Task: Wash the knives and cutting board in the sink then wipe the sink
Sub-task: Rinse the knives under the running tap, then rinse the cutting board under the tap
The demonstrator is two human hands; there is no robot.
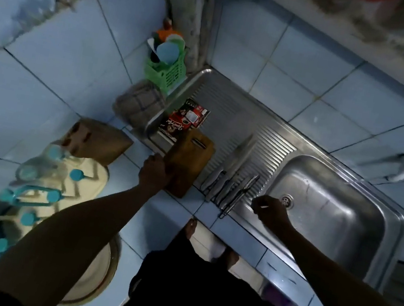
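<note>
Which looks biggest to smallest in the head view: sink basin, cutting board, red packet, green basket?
As they appear:
1. Sink basin, clearly largest.
2. Cutting board.
3. Green basket and red packet look close in apparent size; I won't rank them, and wide-angle distortion adds doubt.

Dim, bluish; edges blurred, warped

I stand at a home kitchen counter; pale blue tiles [59,52] cover counter and wall; a steel sink [332,216] with ribbed drainboard [264,142] sits in it; knives [228,181], a wooden cutting board [188,161] and a green utensil basket [166,73] lie about.
</note>
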